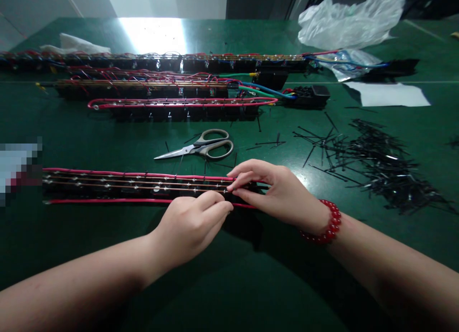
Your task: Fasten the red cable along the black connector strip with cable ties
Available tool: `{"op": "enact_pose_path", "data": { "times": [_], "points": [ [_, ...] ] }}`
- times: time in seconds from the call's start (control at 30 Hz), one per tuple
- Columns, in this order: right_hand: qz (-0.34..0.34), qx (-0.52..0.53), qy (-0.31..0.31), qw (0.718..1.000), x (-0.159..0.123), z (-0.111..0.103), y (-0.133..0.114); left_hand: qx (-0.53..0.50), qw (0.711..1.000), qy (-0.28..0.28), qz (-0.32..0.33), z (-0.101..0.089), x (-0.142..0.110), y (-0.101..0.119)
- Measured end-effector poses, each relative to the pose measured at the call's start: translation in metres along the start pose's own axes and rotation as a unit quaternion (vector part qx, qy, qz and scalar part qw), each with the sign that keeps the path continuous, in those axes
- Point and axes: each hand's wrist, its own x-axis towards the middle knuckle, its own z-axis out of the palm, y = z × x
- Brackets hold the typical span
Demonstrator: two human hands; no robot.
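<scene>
A long black strip of terminal blocks lies across the bench in front of me, with thin copper-coloured rods running along its top. One red wire follows its far edge and another red wire its near edge. My left hand is closed, knuckles up, over the near edge by the near wire; whatever its fingertips grip is hidden. From the right, my right hand has thumb and fingers pinched together at the rods, close to the strip's right end. What sits in that pinch is too small to make out.
Grey-handled scissors lie beyond the strip. A heap of black cable ties spreads to the right. Several wired strips stretch across the back, near a white paper and a crumpled plastic bag. The green table carries everything.
</scene>
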Motion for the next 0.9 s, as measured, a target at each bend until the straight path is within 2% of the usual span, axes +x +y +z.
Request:
{"op": "enact_pose_path", "data": {
  "times": [0.17, 0.23, 0.3, 0.37, 0.43, 0.5, 0.57, 0.67, 0.9],
  "points": [
    [0.016, 0.008, -0.009, 1.000, 0.001, -0.002, 0.001, -0.053, 0.997, -0.017, -0.055, -0.001, -0.002, 0.002],
    [-0.001, -0.028, -0.001, 1.000, 0.000, -0.003, 0.001, -0.087, 0.993, -0.026, -0.081, -0.002, -0.002, 0.004],
    [-0.033, -0.072, 0.002, 0.997, 0.000, -0.004, 0.001, -0.162, 0.976, -0.047, -0.136, -0.003, 0.000, 0.007],
    [-0.065, -0.107, -0.002, 0.992, -0.001, -0.004, 0.001, -0.268, 0.935, -0.069, -0.220, -0.003, 0.003, 0.009],
    [-0.084, -0.122, -0.005, 0.989, -0.001, -0.003, 0.001, -0.374, 0.873, -0.076, -0.303, -0.002, 0.006, 0.011],
    [-0.087, -0.123, -0.003, 0.989, -0.002, -0.003, 0.002, -0.451, 0.819, -0.064, -0.349, -0.001, 0.009, 0.012],
    [-0.091, -0.123, 0.001, 0.988, -0.002, -0.002, 0.002, -0.493, 0.789, -0.050, -0.364, 0.000, 0.011, 0.013],
    [-0.096, -0.122, 0.004, 0.988, -0.003, -0.001, 0.001, -0.509, 0.775, -0.041, -0.372, 0.001, 0.011, 0.013],
    [-0.073, -0.100, 0.004, 0.992, -0.004, 0.001, -0.004, -0.502, 0.775, -0.039, -0.381, 0.002, 0.011, 0.013]
  ]
}}
